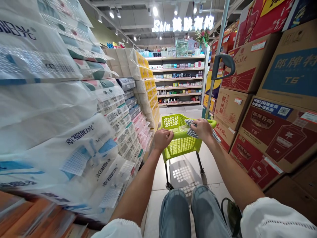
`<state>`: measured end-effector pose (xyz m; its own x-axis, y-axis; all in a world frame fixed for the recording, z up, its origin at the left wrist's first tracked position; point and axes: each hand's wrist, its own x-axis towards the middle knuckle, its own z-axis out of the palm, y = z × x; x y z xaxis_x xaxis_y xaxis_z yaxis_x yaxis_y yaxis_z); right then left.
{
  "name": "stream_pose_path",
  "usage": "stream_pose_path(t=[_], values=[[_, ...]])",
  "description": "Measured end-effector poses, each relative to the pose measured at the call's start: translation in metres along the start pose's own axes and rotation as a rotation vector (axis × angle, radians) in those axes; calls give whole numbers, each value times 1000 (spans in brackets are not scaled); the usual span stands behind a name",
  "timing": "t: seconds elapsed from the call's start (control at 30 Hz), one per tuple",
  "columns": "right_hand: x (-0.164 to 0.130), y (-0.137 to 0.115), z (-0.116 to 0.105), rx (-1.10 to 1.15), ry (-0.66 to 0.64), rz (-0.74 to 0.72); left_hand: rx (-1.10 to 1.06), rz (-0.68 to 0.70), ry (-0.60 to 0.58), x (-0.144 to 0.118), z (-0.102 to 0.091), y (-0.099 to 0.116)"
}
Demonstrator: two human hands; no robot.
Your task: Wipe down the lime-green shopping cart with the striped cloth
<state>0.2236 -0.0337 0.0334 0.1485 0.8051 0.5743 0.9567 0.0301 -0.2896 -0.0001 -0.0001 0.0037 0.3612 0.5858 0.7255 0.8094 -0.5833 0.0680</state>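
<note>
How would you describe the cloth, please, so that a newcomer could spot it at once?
Between stacked packs and boxes stands a green cart. Near its handle, the person's right hand holds the cloth. Its dark-and-white stripes set it apart from the cart's plain green plastic.

the pale tiled floor [159, 180] carries a lime-green shopping cart [182, 145] on dark legs [166, 172] with casters [169, 186], a grid-patterned shadow [180, 173] beneath; farther off stands a shelving unit [183, 79].
</note>
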Motion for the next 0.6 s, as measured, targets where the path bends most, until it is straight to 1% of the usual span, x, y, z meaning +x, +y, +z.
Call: stream_pose_path(t=[0.1, 0.2, 0.27, 0.37, 0.43, 0.53, 0.6], values=[[0, 6, -1, -7, 15, 2, -6, 8, -12, 2, -3, -8], [-4, -2, 1, -27, 7, -9, 34, 24, -55, 4, -9, -13], [-7, -9, 2, -37, 13, -12, 111, 24, -88, 8, -14, -11], [-12, -17, 4, -40, 39, -13, 228, -4, -140, 16, -14, 4], [-14, -19, 4, -33, 48, -8, 206, -45, -174, 24, -9, 19], [-18, -18, 2, 1, 43, -30, 189, -178, -183, 32, 3, 39], [-20, -18, 1, 25, 38, -43, 207, -220, -156, 31, 11, 45]])
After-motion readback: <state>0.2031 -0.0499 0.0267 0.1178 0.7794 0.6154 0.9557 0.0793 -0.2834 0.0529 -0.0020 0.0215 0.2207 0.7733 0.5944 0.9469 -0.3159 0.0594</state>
